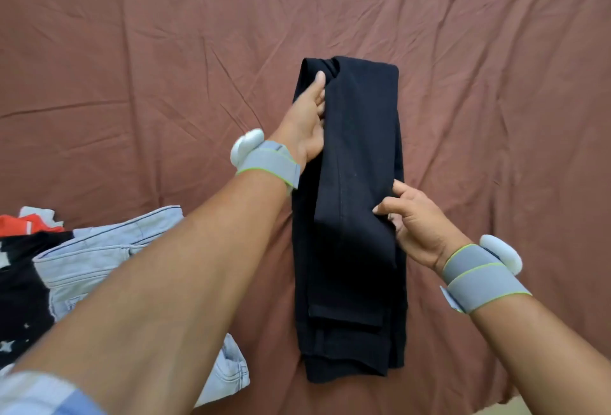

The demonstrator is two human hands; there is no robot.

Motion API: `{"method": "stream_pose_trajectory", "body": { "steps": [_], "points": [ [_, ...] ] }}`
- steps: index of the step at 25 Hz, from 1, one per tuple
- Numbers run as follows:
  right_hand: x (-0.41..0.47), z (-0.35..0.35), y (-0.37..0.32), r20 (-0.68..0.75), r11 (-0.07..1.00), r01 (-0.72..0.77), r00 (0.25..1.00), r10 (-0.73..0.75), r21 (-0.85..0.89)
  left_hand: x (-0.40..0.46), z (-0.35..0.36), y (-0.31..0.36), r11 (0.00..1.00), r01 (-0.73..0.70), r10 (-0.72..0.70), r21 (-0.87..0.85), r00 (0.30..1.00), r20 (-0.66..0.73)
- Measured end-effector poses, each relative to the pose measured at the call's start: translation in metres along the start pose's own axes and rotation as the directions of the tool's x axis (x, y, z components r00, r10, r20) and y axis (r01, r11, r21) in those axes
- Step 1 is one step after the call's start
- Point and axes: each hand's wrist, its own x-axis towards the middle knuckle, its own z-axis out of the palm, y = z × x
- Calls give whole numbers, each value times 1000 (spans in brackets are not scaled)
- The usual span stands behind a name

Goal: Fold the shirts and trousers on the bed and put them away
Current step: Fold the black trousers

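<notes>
The black trousers [353,216] lay folded lengthwise into a long narrow strip on the wrinkled brown bedsheet [132,67], near the middle of the bed and running away from the person. An upper layer of the strip was raised off the lower layer between the two hands.

Left hand [305,120]: it reached to the far left part of the strip. The thumb lay on top of the cloth and the fingers went under the raised layer, so the hand gripped the trousers along that edge.

Right hand [413,219]: it was at the right edge, about midway along the strip. Thumb and fingertips pinched the edge of the raised layer.

Each wrist carried a grey strap with a white device: the left wrist strap [267,163] and the right wrist strap [479,279].

To the left, partly under the left forearm, lay light blue jeans [96,256], unfolded. Beside them at the left border lay a black garment with white stars [16,308] and a red and white garment [29,221], well apart from the black trousers
</notes>
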Motion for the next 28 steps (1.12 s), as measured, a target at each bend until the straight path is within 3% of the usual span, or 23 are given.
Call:
{"method": "stream_pose_trajectory", "body": {
  "steps": [2,4,8,11,13,14,16,17,18,20,22,25,28],
  "points": [
    [11,-6,0,0,997,-46,999,46,-69,19,2,10,1000,27,-27,3,997,-67],
    [34,-7,-18,6,997,3,1000,-3,-77,33,5,13,997,40,-31,62,991,-132],
    [104,-4,-88,-93,965,129,990,-110,230,35,9,20,991,114,-107,70,990,-95],
    [126,3,-117,-263,966,178,957,-124,190,43,20,39,989,146,-147,-16,985,-94],
    [129,6,-119,-264,955,254,942,-208,153,53,30,41,999,50,-51,-11,982,-181],
    [129,7,-119,-265,940,311,927,-267,141,59,32,39,996,-86,77,-27,966,-246],
    [130,6,-111,-287,906,404,889,-357,125,67,25,30,907,-421,404,32,843,-356],
    [132,7,-107,-304,902,414,880,-364,121,65,21,26,866,-492,488,89,791,-370],
    [133,7,-100,-322,911,397,882,-344,112,60,16,20,859,-496,506,123,791,-344],
    [133,2,-88,-317,955,288,914,-253,67,48,4,11,925,-351,376,145,904,-204],
    [119,-5,-74,-272,989,141,951,-144,-33,38,-11,0,945,-201,232,260,968,-97],
    [97,-12,-58,-163,989,95,980,-113,-115,25,-25,-3,821,-137,183,554,983,-29],
    [60,-7,-29,-105,969,104,986,-131,-225,-3,-27,-18,735,-90,136,672,991,-15]
  ]
}}
